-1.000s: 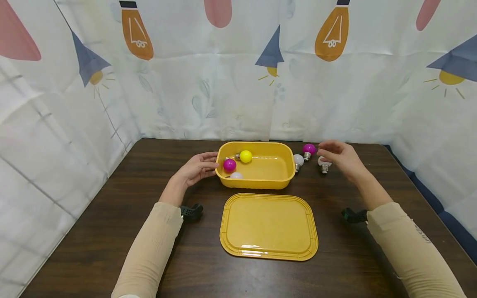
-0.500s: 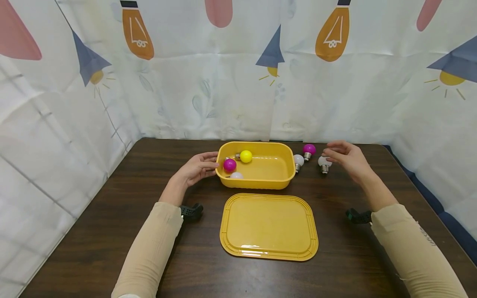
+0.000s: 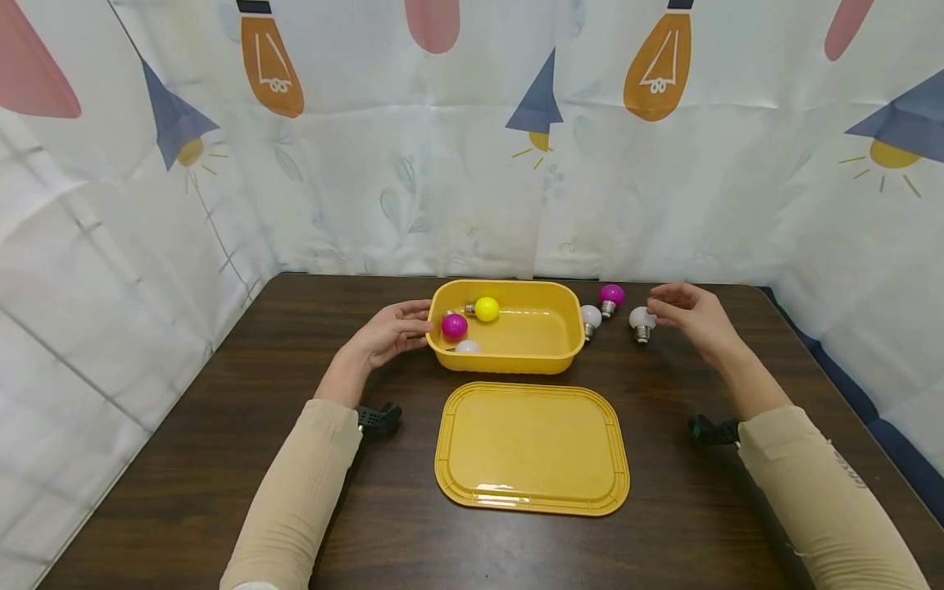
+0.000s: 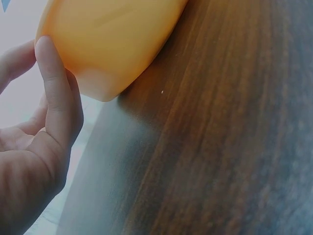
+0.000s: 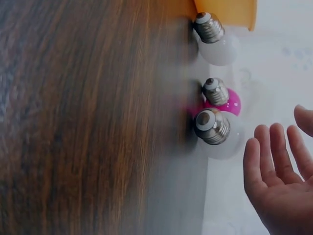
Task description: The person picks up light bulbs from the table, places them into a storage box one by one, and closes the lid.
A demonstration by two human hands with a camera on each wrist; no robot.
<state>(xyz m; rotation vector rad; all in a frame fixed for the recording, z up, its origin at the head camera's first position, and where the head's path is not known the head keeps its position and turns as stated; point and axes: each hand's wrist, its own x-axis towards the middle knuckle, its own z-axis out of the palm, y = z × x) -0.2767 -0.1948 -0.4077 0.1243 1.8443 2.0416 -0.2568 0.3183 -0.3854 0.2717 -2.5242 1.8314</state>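
My left hand (image 3: 391, 330) rests against the left end of a yellow plastic box (image 3: 542, 363); its fingertips touch the wall in the left wrist view. Inside that box lie a yellow bulb (image 3: 487, 309), a magenta bulb (image 3: 454, 327) and a white bulb (image 3: 468, 347), partly hidden by the near wall. My right hand (image 3: 689, 315) hovers beside a white bulb (image 3: 642, 318) at the right, fingers relaxed. In the right wrist view, a gap separates the fingers from that bulb (image 5: 213, 128). Another magenta bulb (image 3: 611, 296) and white bulb (image 3: 592, 317) sit nearer the box.
A flat yellow lid (image 3: 533, 449) lies in front of the box on the dark wooden table (image 3: 221, 434). Behind the table hangs a white patterned curtain (image 3: 457, 164), close to its far edge. Dark blue fabric (image 3: 848, 377) shows past the right edge.
My right hand has drawn back slightly to the right, away from the magenta bulb, uncovering the white bulb it partly hid. The left hand and the box stay put.
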